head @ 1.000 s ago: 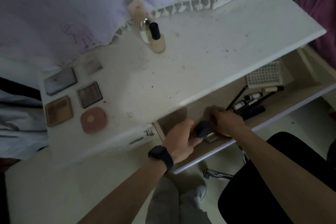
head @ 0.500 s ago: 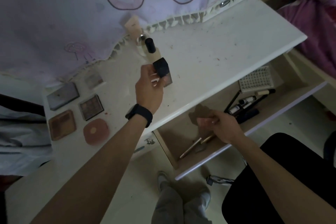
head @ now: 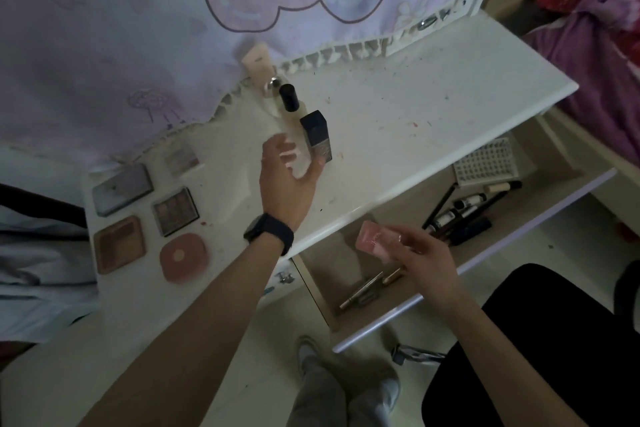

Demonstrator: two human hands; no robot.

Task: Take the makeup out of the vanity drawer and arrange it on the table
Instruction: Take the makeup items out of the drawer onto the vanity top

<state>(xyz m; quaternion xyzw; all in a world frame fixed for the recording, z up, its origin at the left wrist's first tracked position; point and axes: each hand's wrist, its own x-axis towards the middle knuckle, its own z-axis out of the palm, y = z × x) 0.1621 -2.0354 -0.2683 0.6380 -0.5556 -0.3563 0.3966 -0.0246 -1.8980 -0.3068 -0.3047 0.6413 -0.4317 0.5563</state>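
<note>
A square bottle with a black cap (head: 317,135) stands on the white vanity top (head: 398,121), right of a beige bottle with a round black cap (head: 290,99). My left hand (head: 287,177) hovers just left of the square bottle, fingers spread, holding nothing. Over the open drawer (head: 502,225), my right hand (head: 420,253) grips a pink rectangular makeup item (head: 372,241). Several flat palettes and compacts (head: 175,210) lie in rows at the top's left end.
The drawer holds a white grid organizer (head: 483,161), dark tubes and pencils (head: 464,215) and thin metal tools (head: 367,289) near its front. A patterned cloth (head: 207,10) hangs behind the vanity. A black chair seat (head: 540,340) is at lower right, a bed (head: 602,45) at far right.
My left hand set the square black-capped bottle down on the vanity top and let go. My right hand lifted a pink item out of the drawer.
</note>
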